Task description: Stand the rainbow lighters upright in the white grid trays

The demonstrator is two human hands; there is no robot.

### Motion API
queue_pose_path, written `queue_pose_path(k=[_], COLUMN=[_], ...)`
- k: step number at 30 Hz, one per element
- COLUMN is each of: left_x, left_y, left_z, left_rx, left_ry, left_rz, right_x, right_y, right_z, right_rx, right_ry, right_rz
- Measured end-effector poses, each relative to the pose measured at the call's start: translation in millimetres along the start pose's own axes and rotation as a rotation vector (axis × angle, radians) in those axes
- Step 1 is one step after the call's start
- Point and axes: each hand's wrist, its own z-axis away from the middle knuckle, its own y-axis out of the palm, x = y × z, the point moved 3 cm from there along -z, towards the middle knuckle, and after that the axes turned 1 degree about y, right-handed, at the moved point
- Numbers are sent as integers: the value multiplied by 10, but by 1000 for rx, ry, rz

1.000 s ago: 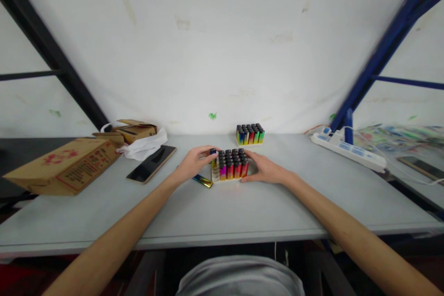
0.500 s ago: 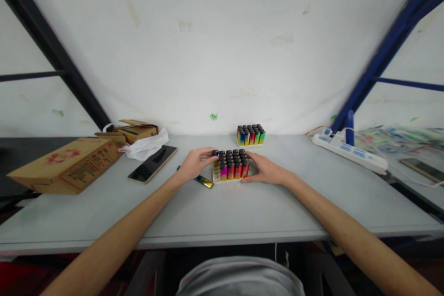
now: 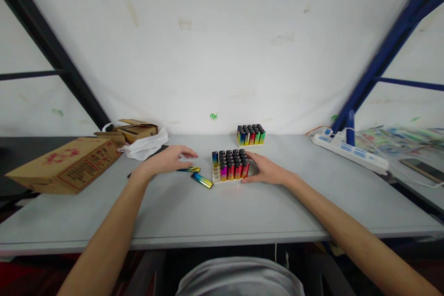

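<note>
A pale slotted tray (image 3: 216, 176) of upright lighters stands mid-table. Most of the lighters (image 3: 235, 170) have black tops and red, pink or purple bodies. My right hand (image 3: 266, 169) wraps the tray's right side, thumb at the front corner and fingers round behind. At the back of the left column stands a blue-gold lighter (image 3: 215, 159); bare slots show in front of it. My left hand (image 3: 169, 159) hovers left of the tray with fingers apart, holding nothing. Near it lie two loose lighters, one blue and gold (image 3: 202, 180), the other gold (image 3: 190, 169) and partly hidden by the hand.
A second lighter tray (image 3: 251, 135) stands near the wall. On the left are a cardboard box (image 3: 65, 164), a smaller box (image 3: 137, 132), a white plastic bag (image 3: 147, 144) and a mostly covered phone (image 3: 163, 148). A power strip (image 3: 350, 152) lies on the right.
My left hand has let go of the blue-gold lighter in the tray's left column and moved left, over the phone. The loose lighters are more exposed. My right hand has stayed put.
</note>
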Motion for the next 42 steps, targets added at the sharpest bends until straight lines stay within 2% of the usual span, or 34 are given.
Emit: queue_pose_path(k=[3, 6, 10, 16, 19, 23, 25, 28, 34, 42], left_x=[146, 223, 100, -288, -370, -409, -431, -476, -543, -407], left_y=[-86, -87, -19, 74, 107, 176, 213, 265, 353, 461], left_z=[46, 61, 30, -23, -27, -33, -38, -37, -28, -113], left_rx=[14, 42, 2, -171, -253, -297, -284, -203, -102, -97], left_ry=[-53, -66, 3, 56, 70, 106, 111, 114, 115, -100], left_rz=[-117, -187, -151, 149, 363, 617, 733, 874, 996, 1018], right_x=[-6, -7, 11, 31, 12, -10, -11, -7, -1, -12], right_y=[3, 2, -13, -16, -3, 8, 7, 2, -3, 2], right_z=[-1, -3, -4, -8, -7, -3, -1, 3, 4, 10], right_rx=[6, 21, 18, 25, 24, 22, 23, 18, 23, 11], right_ry=[8, 13, 23, 9, 14, 23, 13, -2, 7, 10], right_rz=[8, 11, 10, 6, 10, 14, 16, 15, 6, 9])
